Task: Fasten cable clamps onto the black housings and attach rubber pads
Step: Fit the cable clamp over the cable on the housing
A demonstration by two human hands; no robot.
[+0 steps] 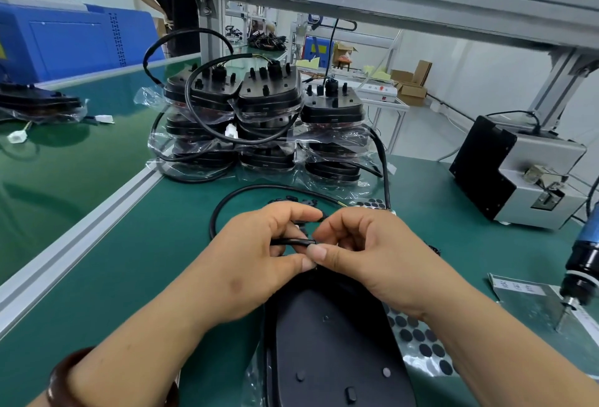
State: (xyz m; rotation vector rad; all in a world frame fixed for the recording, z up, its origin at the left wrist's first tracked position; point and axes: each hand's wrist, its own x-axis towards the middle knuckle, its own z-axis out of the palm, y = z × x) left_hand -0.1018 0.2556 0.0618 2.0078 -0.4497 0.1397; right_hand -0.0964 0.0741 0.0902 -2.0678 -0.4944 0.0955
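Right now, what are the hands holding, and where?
Left hand pinches the black cable just short of its sheath end; right hand pinches at that end.

The head camera is looking forward and down, sitting close over the black housing on the green workbench.

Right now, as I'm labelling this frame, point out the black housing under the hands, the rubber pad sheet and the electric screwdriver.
black housing [337, 338]: head view, its flat face.
rubber pad sheet [411, 356]: head view, backing near its edge.
electric screwdriver [583, 264]: head view, black barrel.
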